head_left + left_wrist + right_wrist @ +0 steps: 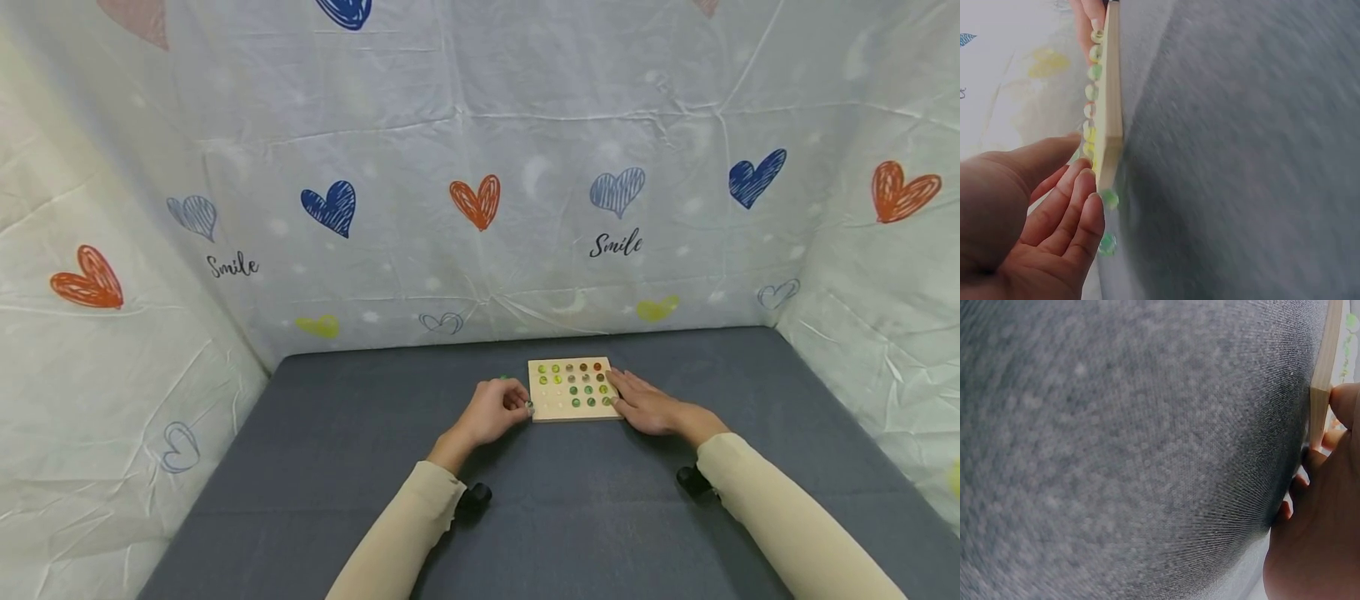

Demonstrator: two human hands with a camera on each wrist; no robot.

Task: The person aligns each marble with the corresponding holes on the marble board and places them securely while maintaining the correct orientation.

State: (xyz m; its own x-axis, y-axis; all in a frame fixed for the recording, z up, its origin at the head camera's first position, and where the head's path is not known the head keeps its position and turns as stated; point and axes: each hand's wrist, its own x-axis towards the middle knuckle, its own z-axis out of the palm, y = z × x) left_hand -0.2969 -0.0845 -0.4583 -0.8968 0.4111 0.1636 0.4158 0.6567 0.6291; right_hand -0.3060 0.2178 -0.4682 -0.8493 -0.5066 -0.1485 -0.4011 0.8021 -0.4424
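Most of the hollows in the wooden board already hold marbles, while a patch of pale, bare hollows remains on the side nearest the left hand; by my reckoning the filling is well past halfway, with a handful of places left.

Starting at the left: a green marble seems to lie on the grey cloth just beyond the left hand's knuckles. That hand sits right against the board's near left corner, fingers curled inward. The left wrist view shows two loose green marbles on the cloth beside its fingertips, touching or nearly so (I cannot tell whether one is actually pinched), and the fingers brush the board's edge.

Across the board, yellow-green marbles fill the columns closest to the left hand, browns and reds the far row, darker greens the part toward the right hand.

The right hand lies flat and relaxed along the board's right edge, fingers stretched out, steadying it rather than gripping; its wrist view shows the thumb pressed against the board's side.
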